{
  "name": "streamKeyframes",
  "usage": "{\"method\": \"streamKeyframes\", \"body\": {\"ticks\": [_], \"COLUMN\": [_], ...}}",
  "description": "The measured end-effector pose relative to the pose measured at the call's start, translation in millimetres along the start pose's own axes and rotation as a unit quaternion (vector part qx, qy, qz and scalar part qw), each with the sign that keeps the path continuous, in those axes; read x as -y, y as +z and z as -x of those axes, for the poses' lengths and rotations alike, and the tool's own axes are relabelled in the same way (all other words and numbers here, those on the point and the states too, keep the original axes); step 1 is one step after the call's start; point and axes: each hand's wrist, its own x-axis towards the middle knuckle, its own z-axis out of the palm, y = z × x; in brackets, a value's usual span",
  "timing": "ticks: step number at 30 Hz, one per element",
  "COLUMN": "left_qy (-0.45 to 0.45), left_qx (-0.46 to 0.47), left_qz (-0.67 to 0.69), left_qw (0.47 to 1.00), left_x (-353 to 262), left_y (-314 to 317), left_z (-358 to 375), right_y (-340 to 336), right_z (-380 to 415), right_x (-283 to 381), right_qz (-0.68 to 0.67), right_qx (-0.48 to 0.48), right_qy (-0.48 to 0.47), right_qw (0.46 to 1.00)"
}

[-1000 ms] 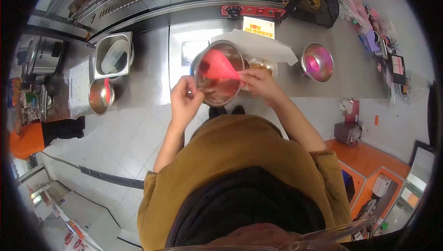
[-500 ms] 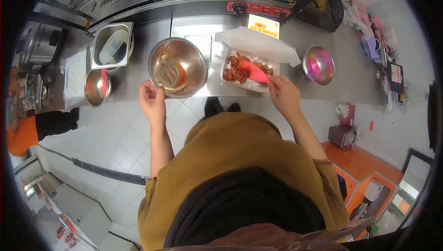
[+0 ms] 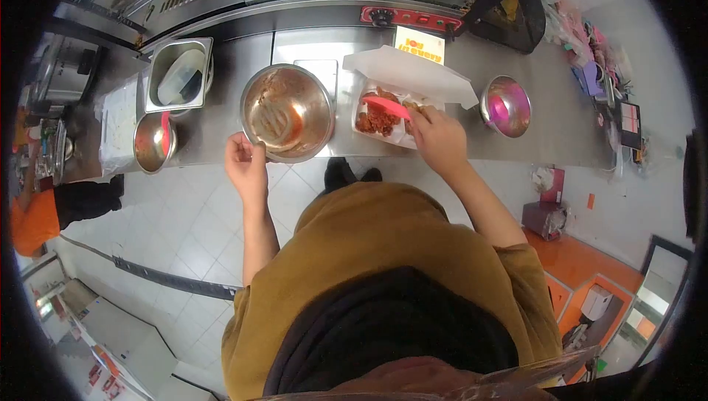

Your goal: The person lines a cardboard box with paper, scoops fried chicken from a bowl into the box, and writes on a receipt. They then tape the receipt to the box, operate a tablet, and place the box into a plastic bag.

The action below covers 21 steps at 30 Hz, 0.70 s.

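My right hand (image 3: 436, 136) grips a red spatula (image 3: 385, 107) whose blade lies over sauced fried chicken pieces (image 3: 375, 119) in an open white take-out box (image 3: 413, 71). My left hand (image 3: 245, 164) holds the near rim of a large steel mixing bowl (image 3: 287, 112) that stands on the steel counter (image 3: 221, 124) and is smeared with reddish sauce inside.
A small steel bowl with a red tool (image 3: 153, 141) and a rectangular steel pan (image 3: 180, 74) sit at the counter's left. Another steel bowl (image 3: 505, 105) stands right of the box. A yellow card (image 3: 417, 43) lies behind the box. A person in orange (image 3: 33, 218) stands at far left.
The mixing bowl, tilted over the box a second ago, has gone down onto the counter to the left. My right hand has moved the spatula left across the chicken in the box.
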Motion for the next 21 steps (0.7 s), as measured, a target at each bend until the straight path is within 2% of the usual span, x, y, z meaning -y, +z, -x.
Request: {"method": "streamKeyframes", "body": {"ticks": [1, 4, 7, 10, 13, 14, 16, 18, 19, 21], "left_qy": [0.000, 0.008, -0.010, -0.026, -0.013, 0.005, 0.031, 0.047, 0.070, 0.134], "left_qx": [-0.001, 0.006, 0.017, 0.027, 0.043, 0.058, 0.098, 0.150, 0.173, 0.219], "left_qz": [0.002, 0.006, 0.026, 0.071, 0.066, 0.059, 0.031, -0.011, -0.033, -0.051], "left_qw": [1.000, 1.000, 0.999, 0.997, 0.997, 0.997, 0.994, 0.988, 0.982, 0.965], "left_x": [-1.8, -1.0, 1.9, 13.6, 18.4, 18.3, 14.3, 4.8, -1.3, -14.4], "left_y": [0.3, -0.7, -1.7, -4.1, -1.9, -1.0, 0.4, 2.4, 6.2, 16.5], "left_z": [0.2, 0.5, -1.6, -3.1, -3.2, -1.4, 2.1, 5.0, 4.4, 0.1], "right_y": [-2.6, 1.8, 1.9, 7.4, -3.8, -1.9, -1.9, -20.3, -32.7, -40.8], "right_z": [-1.2, 0.3, 2.4, 10.1, 10.2, 9.5, 1.8, -16.1, -28.3, -48.5], "right_x": [-0.2, -6.8, -10.1, -8.6, -7.3, -9.9, -12.3, 6.9, 22.5, 45.9], "right_qz": [0.010, 0.047, 0.024, 0.017, -0.102, -0.212, -0.421, -0.301, -0.235, -0.090], "right_qx": [0.011, -0.037, -0.052, 0.004, -0.011, 0.012, 0.056, 0.027, 0.013, 0.018], "right_qy": [0.007, -0.011, -0.015, 0.011, 0.165, 0.203, 0.273, 0.118, 0.039, -0.041], "right_qw": [1.000, 0.998, 0.998, 1.000, 0.981, 0.956, 0.863, 0.946, 0.971, 0.995]}}
